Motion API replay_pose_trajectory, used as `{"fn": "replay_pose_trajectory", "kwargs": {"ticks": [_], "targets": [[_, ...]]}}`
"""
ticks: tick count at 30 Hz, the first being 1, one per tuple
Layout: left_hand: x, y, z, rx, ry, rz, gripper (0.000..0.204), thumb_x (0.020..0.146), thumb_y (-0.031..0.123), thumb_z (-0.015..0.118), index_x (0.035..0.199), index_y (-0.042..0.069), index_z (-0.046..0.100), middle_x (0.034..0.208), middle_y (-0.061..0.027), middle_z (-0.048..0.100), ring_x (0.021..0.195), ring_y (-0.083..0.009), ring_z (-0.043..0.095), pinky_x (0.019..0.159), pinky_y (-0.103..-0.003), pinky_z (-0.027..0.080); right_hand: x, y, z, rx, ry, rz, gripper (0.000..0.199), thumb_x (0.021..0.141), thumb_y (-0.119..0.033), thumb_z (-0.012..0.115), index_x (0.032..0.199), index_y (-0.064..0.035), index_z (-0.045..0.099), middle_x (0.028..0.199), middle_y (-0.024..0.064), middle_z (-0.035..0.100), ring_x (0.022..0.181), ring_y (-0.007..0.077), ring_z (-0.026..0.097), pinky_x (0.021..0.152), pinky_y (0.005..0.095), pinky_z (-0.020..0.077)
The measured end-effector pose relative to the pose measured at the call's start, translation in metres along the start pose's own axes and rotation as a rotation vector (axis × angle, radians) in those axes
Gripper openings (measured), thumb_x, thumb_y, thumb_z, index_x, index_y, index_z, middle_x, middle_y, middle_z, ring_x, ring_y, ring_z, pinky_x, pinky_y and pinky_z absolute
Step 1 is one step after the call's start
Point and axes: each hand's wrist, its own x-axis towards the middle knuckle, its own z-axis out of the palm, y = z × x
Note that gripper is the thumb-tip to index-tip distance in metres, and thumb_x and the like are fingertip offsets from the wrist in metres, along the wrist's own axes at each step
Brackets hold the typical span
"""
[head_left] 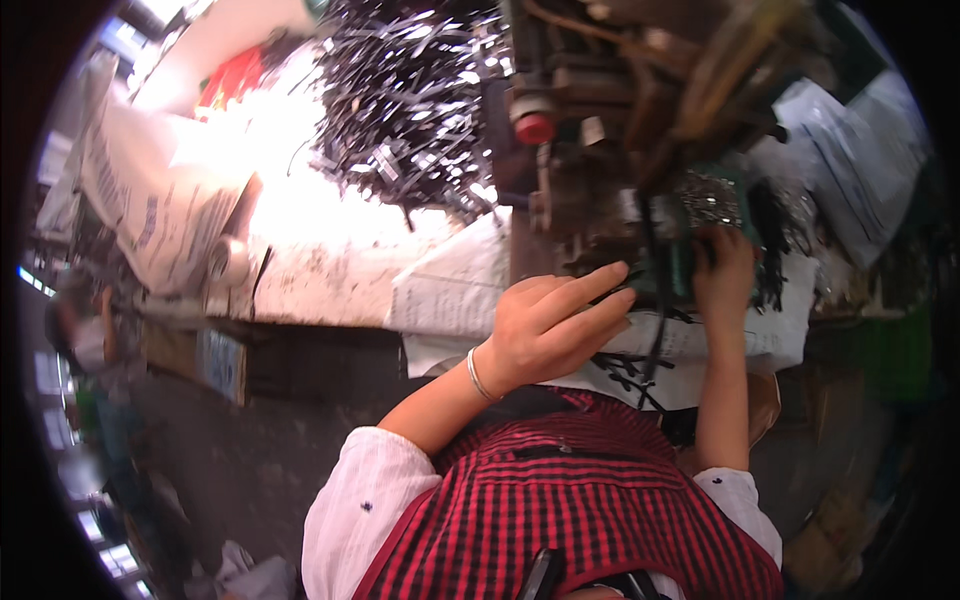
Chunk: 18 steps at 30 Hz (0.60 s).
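My left hand (560, 325), with a silver bangle at the wrist, reaches to the lower part of a dark bench machine (590, 90). Its index and middle fingers are stretched out and apart; the thumb is hidden. My right hand (727, 275) is at the near edge of a green tray with a heap of small shiny metal pieces (712, 200). The fingers there are bent and closed at the tips, and whatever they grip is too small to make out. A black strip (655, 345) hangs between my hands. Several short black strips (630, 375) lie below on white sheeting.
A large heap of black strips (405, 100) covers the bench left of the machine. White printed sacks (160, 190) stand at far left, near a tape roll (229, 260). A plastic bag (850, 170) and dark strips (770, 245) are at right. Another person (85, 330) is at far left.
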Motion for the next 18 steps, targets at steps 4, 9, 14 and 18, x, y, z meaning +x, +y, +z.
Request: {"fn": "replay_pose_trajectory", "kwargs": {"ticks": [4, 9, 14, 18], "targets": [[-0.040, -0.043, -0.021, 0.136, 0.241, -0.430, 0.038, 0.079, 0.004, 0.079, 0.116, 0.004, 0.068, 0.116, -0.0133, 0.068, 0.087, -0.0215, 0.067, 0.066, -0.029, 0.055, -0.004, 0.008, 0.003, 0.017, 0.036, 0.008, 0.010, 0.090, -0.006, 0.063, 0.100, -0.0064, 0.064, 0.096, 0.0137, 0.068, 0.091, 0.0364, 0.065, 0.084, 0.0443, 0.0490], [-0.043, -0.114, -0.009, 0.075, 0.165, -0.708, 0.035, 0.083, 0.013, 0.080, 0.116, 0.006, 0.068, 0.118, -0.0089, 0.059, 0.101, -0.0173, 0.061, 0.070, -0.025, 0.054, 0.002, 0.014, 0.005, 0.229, 0.016, 0.211, 0.016, 0.096, -0.013, 0.063, 0.108, -0.0035, 0.067, 0.097, 0.0124, 0.073, 0.086, 0.0284, 0.069, 0.087, 0.0368, 0.0490], [-0.039, -0.123, 0.006, 0.218, 0.173, -0.759, 0.029, 0.082, 0.015, 0.082, 0.103, 0.002, 0.067, 0.108, -0.0078, 0.061, 0.097, -0.0156, 0.061, 0.065, -0.024, 0.050, -0.006, 0.020, 0.007, 0.309, 0.086, 0.181, 0.020, 0.097, -0.014, 0.063, 0.113, -0.0056, 0.073, 0.102, 0.0099, 0.075, 0.090, 0.0198, 0.068, 0.092, 0.0321, 0.0470], [-0.040, -0.121, -0.007, 0.209, 0.337, -0.605, 0.031, 0.083, 0.014, 0.081, 0.107, 0.002, 0.064, 0.107, -0.0095, 0.061, 0.095, -0.0183, 0.060, 0.068, -0.027, 0.050, -0.008, 0.016, 0.002, 0.364, 0.081, 0.248, 0.018, 0.097, -0.014, 0.064, 0.108, -0.0044, 0.075, 0.098, 0.0080, 0.075, 0.091, 0.0153, 0.066, 0.092, 0.0302, 0.0462]]}}
